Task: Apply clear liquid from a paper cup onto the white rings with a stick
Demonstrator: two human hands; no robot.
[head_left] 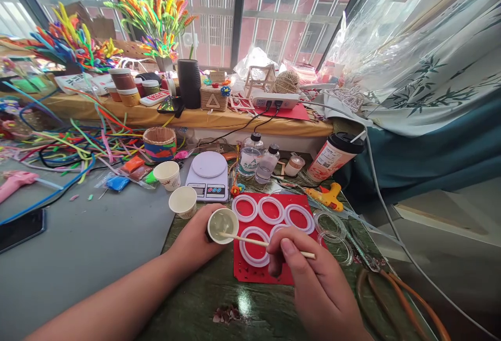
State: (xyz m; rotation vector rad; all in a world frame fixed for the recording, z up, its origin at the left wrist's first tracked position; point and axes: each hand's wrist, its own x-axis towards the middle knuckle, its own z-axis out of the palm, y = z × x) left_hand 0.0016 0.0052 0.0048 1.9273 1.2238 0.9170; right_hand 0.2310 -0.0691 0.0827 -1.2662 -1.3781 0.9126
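My left hand (201,234) is wrapped round a paper cup (236,220) that holds a clear, slightly cloudy liquid. Pinched in the fingers of my right hand (303,263) is a thin wooden stick (252,241), its far tip dipping into the liquid. Beneath and beyond my right hand lies a red sheet (242,276) bearing several pale ring-shaped molds (253,263); my hand partly hides one of them. Two more paper cups, a nearer one (183,202) and a farther one (167,175), stand left of the held cup.
A kitchen scale (209,171) sits behind the cups, with a large clear bottle (250,156) and a smaller one (267,163) beside it. At right are a yellow glue gun (332,196), clear rings (344,250), a drink cup (332,156) and orange-handled scissors (399,289). A phone (23,230) lies far left.
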